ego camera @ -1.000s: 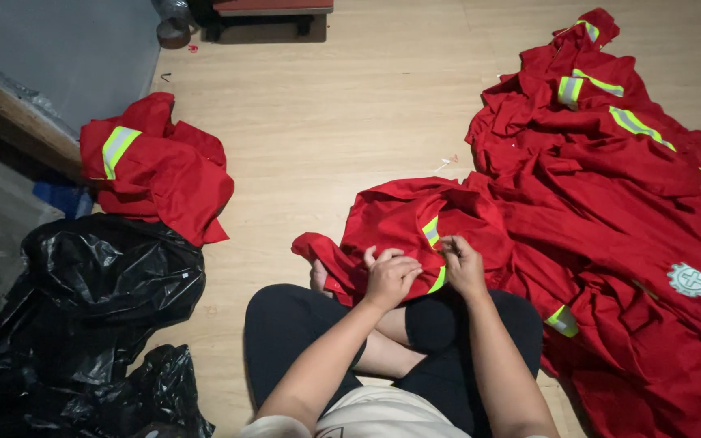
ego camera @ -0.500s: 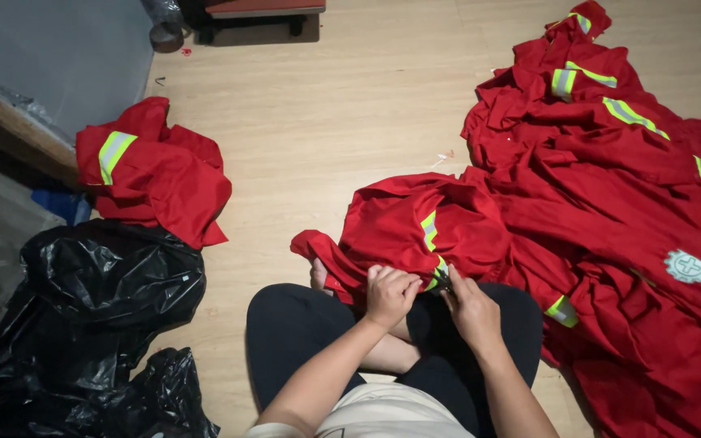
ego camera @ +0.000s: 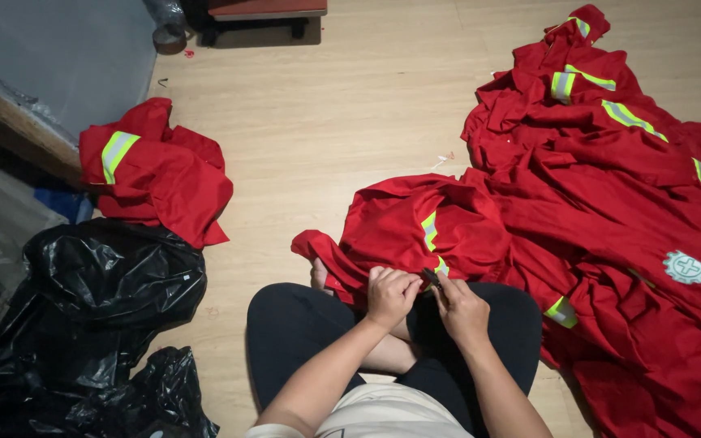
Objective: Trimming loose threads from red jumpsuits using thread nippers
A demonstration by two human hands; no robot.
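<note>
Pinching red garment (ego camera: 415, 235), left hand (ego camera: 391, 296) meets right hand (ego camera: 462, 310).

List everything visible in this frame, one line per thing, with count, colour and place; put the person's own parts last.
red garment in hand: one, red with yellow-green reflective strip, on the floor before the knees.
garment pile: several, red with reflective strips, right side.
folded garment bundle: one, red, left on the floor.
plastic bags: black, lower left.
small dark object: one, between the fingers; kind unclear.
wooden floor: light brown.
tape roll: one, grey, top left.
left hand: pinching the garment's edge.
right hand: at the small dark object.
legs: crossed, black trousers.
</note>
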